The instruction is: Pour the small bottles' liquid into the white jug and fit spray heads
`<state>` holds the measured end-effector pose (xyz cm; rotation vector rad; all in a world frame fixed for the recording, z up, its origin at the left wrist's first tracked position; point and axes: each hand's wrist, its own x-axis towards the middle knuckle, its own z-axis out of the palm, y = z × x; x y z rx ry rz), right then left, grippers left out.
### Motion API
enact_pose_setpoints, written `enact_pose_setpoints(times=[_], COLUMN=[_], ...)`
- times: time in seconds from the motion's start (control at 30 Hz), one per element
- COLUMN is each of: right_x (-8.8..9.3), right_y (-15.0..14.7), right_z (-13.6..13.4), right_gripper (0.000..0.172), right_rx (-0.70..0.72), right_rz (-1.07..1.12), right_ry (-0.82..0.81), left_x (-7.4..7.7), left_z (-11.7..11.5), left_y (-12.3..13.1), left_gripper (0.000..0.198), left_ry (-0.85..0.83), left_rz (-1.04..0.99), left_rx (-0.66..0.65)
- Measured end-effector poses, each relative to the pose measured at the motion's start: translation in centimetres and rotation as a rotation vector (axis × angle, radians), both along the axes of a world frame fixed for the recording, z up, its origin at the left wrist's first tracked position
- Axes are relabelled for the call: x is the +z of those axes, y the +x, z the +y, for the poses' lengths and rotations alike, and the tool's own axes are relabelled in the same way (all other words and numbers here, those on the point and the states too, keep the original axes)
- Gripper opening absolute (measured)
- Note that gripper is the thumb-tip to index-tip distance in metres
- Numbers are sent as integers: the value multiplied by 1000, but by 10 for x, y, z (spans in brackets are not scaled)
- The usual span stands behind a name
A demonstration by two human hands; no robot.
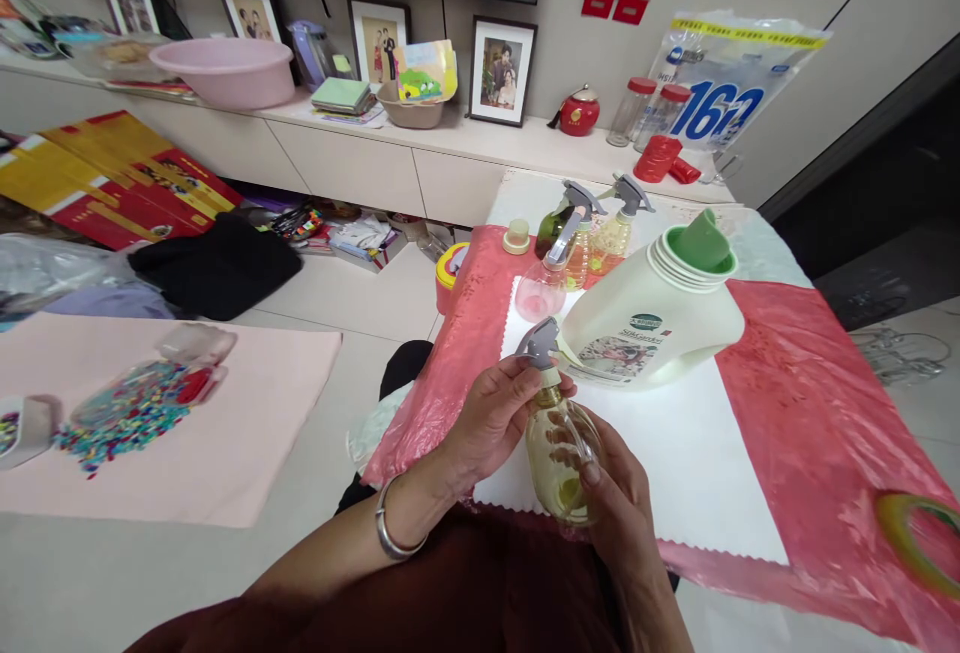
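Note:
A clear yellowish spray bottle [544, 453] is held upright, slightly tilted, between both hands above the table's near edge. My left hand [491, 418] closes its fingers around the neck, just below the grey trigger head [538, 341]. Wrapped around the lower body of the bottle is my right hand [619, 483], its thumb on the front. Behind them a large cream detergent jug [637, 318] stands without its lid, a green spout [701, 241] in its mouth. Beside the jug are a pink spray bottle [541, 293], a dark green one [553, 231] and others with grey triggers.
Pink plastic sheeting [810, 413] and a white scallop-edged sheet [712, 463] cover the table. A cream cap [516, 236] lies behind, and a tape roll [919, 538] at right. Colourful beads [135, 423] are spilled on a pink mat. The shelf holds a pink basin [225, 73] and jars.

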<state>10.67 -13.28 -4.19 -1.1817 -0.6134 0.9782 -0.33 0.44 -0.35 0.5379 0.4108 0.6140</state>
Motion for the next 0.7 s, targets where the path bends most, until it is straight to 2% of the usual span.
enact_pose_setpoints(times=[0.2,0.4,0.57,0.7], right_x=[0,0,-4,-5], right_y=[-4,-3,-7,-12], right_z=[1,-4,-7,-4], right_gripper=[57,63,65,63], right_rx=[-6,-46,-125,-140], right_rz=[125,-39,-215,-320], right_ry=[-4,-50,-71,-67], left_x=[-4,-9,-10,-11], left_z=[2,6,3,-2], left_y=[-2,-5,-4,1], left_gripper=[35,31,28,32], left_ry=[148,320,285,253], left_rz=[-19,3,14,34], left_rx=[12,5,-10,43])
